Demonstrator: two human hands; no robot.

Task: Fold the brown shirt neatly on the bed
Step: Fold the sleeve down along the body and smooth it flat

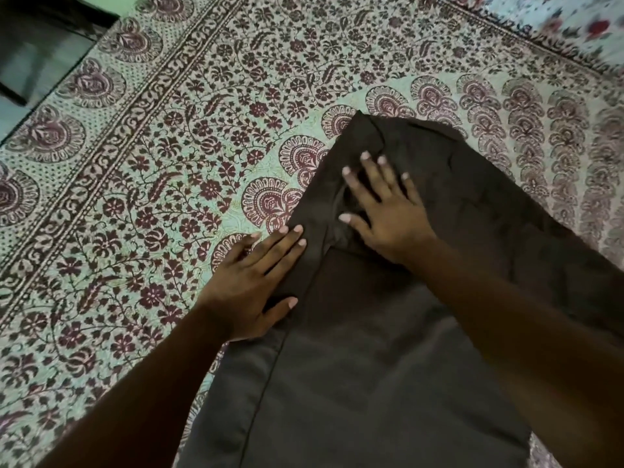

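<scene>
Left of the left hand (250, 282) and beyond the right hand (388, 224), only flat bedspread (152, 163); the shirt (371, 366) lies low beneath both.

Brown shirt (388, 349): matt, smooth cloth. Bedspread (169, 163): printed woven cotton.

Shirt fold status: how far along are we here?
Done: the brown shirt lies flat on the patterned sheet, and its left side looks folded in along a long crease. In hand: the left hand presses that folded edge while the right hand, fingers spread, flattens fabric near the top. Left: the right side spreads out unfolded and no crosswise fold shows, so probably under halfway.
</scene>
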